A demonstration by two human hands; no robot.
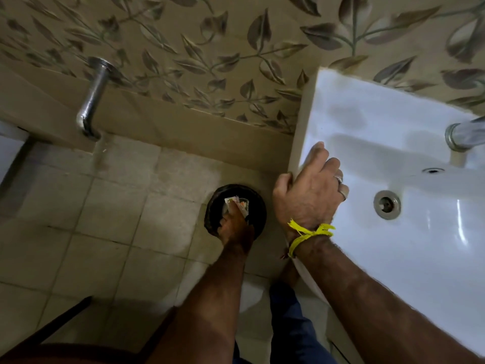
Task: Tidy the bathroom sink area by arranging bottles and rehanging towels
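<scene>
Forearms extend upward from the lower frame: the left hand (235, 227) reaches down at centre, fingers pinching a small wrapper (236, 204) over a round dark bin (210, 219) on the tiled floor. Right of centre, the right hand (311, 191) curls over the left rim of the white sink (393, 258), a yellow thread (307, 233) at its wrist. Farther off, at upper left, a chrome pipe (93, 98) descends the leaf-patterned wall.
</scene>
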